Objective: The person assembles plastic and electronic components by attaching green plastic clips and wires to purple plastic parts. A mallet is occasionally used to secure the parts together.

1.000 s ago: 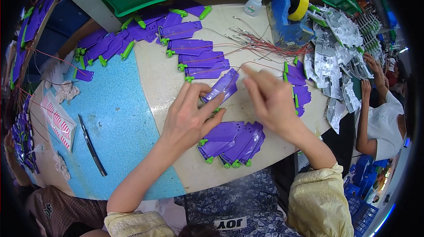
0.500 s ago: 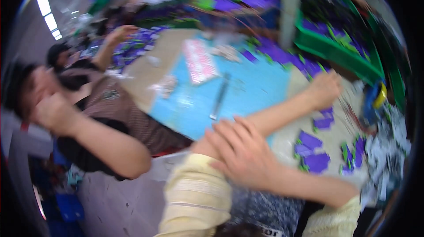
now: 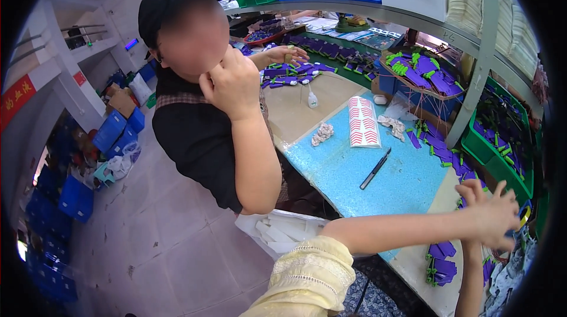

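My left arm reaches rightward across the near edge of the table. At its end my left hand [image 3: 493, 216] is open, fingers spread and bent, with nothing visible in it. My right forearm rises from the lower edge and meets the left wrist; my right hand is mostly hidden there and its fingers cannot be told apart. Both are above purple pieces with green ends [image 3: 443, 271] on the table's right side. A dark, slim pen-like tool [image 3: 375, 169] rests on the blue mat [image 3: 331, 169], beyond my left forearm. Behind it lies a white sheet with red chevrons [image 3: 362, 121].
A person in black [image 3: 195, 128] stands at the left, one hand raised to the face. Crumpled whitish wads [image 3: 322, 134] lie on the mat. Green bins [image 3: 496, 152] and a metal post [image 3: 481, 63] border the right. Grey scraps [image 3: 511, 275] lie at the near right.
My view has swung leftward. My right hand has moved off my left forearm toward the left wrist. The left hand has gone from closed to spread fingers.
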A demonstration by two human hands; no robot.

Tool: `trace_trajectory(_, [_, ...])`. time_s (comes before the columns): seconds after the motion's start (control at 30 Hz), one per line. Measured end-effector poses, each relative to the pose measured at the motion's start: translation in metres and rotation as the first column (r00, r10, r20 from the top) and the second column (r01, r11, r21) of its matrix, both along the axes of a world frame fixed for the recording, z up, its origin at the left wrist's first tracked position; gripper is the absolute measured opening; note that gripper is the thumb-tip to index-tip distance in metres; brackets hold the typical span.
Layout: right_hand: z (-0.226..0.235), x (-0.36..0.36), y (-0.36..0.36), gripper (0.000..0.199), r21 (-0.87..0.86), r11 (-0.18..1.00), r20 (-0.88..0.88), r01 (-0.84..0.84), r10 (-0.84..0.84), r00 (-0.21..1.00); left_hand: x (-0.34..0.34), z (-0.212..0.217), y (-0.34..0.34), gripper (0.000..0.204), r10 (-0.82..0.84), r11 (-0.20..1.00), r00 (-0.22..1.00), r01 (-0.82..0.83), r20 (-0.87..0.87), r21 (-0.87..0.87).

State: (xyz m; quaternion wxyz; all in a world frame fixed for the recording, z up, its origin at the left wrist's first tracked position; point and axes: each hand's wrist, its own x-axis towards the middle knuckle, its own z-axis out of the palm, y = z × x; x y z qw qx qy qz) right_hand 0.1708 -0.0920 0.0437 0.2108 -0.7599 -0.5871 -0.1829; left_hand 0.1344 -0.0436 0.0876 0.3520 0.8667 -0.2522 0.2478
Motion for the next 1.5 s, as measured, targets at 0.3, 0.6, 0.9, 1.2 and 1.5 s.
trace_trajectory(0.3, [-0.007,0.081,0.017,0.009,0.483,0.856,-0.079,0.182,-0.164,0.983,-0.144,-0.029,-0.049,0.047,-0.815,0.571,0.527,0.658,-0.242,-0.491])
trace_trajectory(0.6, [-0.06,0.056,-0.086,0.017,-0.168,0.855,-0.84,0.491,-0.385,0.382,-0.008,-0.129,0.053,0.032,0.183,0.962,0.917,-0.241,-0.356,-0.127])
trace_trajectory(0.9, [-0.065,0.068,-0.035,0.009,-0.424,0.894,-0.878,0.144,-0.445,0.177,0.018,-0.163,0.065,0.033,-0.013,0.971,0.969,-0.047,-0.247,-0.233])
trace_trajectory(1.2, [-0.061,0.108,-0.072,0.012,-0.065,0.752,-0.824,0.656,-0.412,0.389,0.074,-0.132,0.1,0.105,0.19,0.931,0.969,-0.126,-0.158,0.343])
trace_trajectory(1.5, [-0.099,0.151,-0.078,0.013,-0.049,0.655,-0.198,0.754,-0.746,0.636,0.051,-0.136,0.085,0.083,0.106,0.899,0.953,0.031,-0.285,0.437])
